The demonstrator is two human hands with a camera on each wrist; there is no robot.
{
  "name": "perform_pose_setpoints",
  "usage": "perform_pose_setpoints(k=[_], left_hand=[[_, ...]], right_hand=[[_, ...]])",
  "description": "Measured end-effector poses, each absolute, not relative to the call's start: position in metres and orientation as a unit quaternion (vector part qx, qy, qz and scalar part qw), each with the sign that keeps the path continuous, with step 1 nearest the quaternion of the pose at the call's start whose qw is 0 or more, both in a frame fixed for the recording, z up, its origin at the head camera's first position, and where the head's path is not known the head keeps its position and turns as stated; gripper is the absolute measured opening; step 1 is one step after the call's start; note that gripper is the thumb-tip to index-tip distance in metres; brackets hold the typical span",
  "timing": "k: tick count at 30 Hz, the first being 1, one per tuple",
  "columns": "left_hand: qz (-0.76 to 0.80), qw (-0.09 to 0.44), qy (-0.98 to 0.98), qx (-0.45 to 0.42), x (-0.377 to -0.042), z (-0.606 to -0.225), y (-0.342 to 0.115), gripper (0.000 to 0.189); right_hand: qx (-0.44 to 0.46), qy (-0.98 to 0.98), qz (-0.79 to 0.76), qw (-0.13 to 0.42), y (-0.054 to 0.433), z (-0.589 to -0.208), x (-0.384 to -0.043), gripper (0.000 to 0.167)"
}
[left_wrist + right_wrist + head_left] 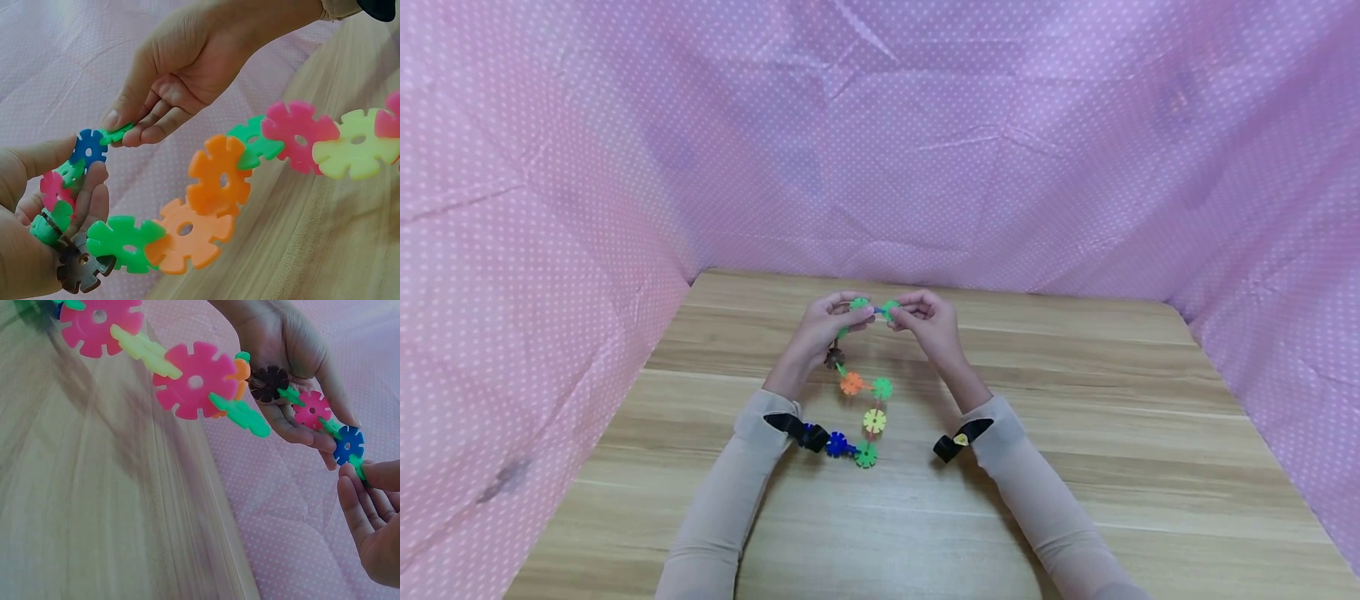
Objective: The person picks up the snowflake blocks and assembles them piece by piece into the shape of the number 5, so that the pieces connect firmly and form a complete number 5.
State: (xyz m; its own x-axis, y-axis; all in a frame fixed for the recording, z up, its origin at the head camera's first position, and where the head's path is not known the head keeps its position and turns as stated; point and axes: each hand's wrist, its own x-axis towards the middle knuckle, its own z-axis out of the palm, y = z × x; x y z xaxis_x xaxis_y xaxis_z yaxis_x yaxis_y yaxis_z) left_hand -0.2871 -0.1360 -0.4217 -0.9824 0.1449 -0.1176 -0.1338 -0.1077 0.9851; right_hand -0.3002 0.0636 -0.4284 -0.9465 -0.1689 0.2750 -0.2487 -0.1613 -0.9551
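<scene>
A chain of notched, flower-shaped plastic discs hangs from both hands. My left hand (805,340) pinches a blue disc (89,153) near the chain's upper end, while a pink disc (311,410) and a dark brown disc (269,384) lie along its palm. Thumb and fingers of my right hand (936,332) grip a green disc (117,134), which meets the blue one edge to edge. From the left palm the chain runs down through orange discs (187,232), a yellow disc (874,421) and a lower green disc (866,455) to dark blue discs (837,444) beside the left wrist.
A wood-grain table (1112,433) lies beneath the hands. Pink polka-dot cloth (925,167) hangs behind it and at both sides. Black straps with small devices sit on the left wrist (786,423) and right wrist (976,430).
</scene>
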Motion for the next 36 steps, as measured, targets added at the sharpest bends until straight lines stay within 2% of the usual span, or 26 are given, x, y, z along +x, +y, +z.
perform_pose_setpoints(k=[5,14,18,25,32,36], left_hand=[[0.745,0.089,0.661,-0.001,-0.2864,-0.4209,-0.1341,0.040],[0.748,0.084,0.659,0.014,-0.2866,-0.4231,-0.1320,0.051],[0.746,0.082,0.661,0.015,-0.2861,-0.4226,-0.1316,0.051],[0.742,0.075,0.666,0.013,-0.2863,-0.4233,-0.1296,0.039],[0.737,0.085,0.671,0.013,-0.2857,-0.4232,-0.1299,0.050],[0.730,0.090,0.678,0.012,-0.2843,-0.4205,-0.1314,0.046]], right_hand=[[0.160,-0.643,0.749,0.026,0.0640,-0.4286,-0.3003,0.021],[0.164,-0.646,0.745,0.028,0.0658,-0.4302,-0.3022,0.020],[0.166,-0.640,0.750,0.026,0.0651,-0.4298,-0.3022,0.021],[0.160,-0.631,0.759,0.026,0.0637,-0.4306,-0.3025,0.020],[0.166,-0.637,0.752,0.017,0.0658,-0.4318,-0.3017,0.020],[0.178,-0.639,0.748,0.000,0.0678,-0.4304,-0.3006,0.021]])
